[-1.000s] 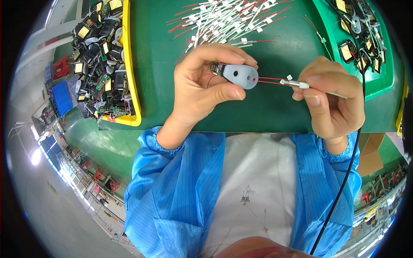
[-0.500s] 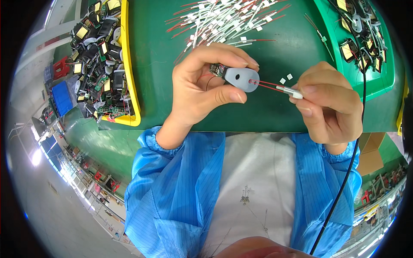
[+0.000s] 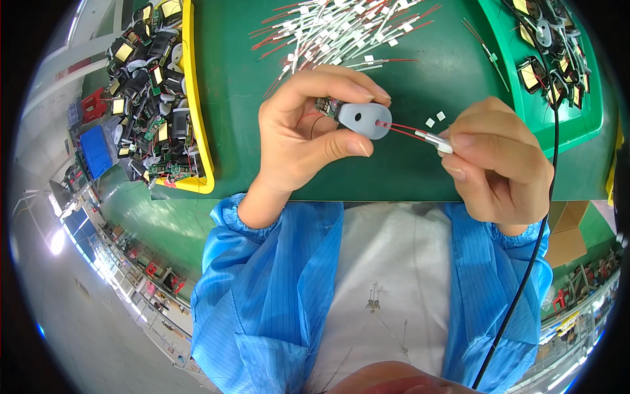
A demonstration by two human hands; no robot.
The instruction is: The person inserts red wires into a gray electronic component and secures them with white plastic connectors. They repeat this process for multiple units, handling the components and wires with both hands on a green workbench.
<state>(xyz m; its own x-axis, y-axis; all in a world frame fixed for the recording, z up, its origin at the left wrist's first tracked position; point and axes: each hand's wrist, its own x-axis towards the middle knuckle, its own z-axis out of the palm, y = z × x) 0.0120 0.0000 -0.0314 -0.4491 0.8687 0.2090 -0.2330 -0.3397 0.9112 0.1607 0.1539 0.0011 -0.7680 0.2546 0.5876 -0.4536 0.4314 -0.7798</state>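
Drawn rightward, right hand (image 3: 502, 164) pinches red wires (image 3: 403, 130) threaded through grey oval plastic cap (image 3: 365, 120), clasped by left hand (image 3: 305, 141); next, steady pull toward 3 o'clock.

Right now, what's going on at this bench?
A person in a blue coat holds a small grey cap with a circuit board behind it in the left hand. The right hand pinches the white end of red wires running into the cap's hole, above a green mat.
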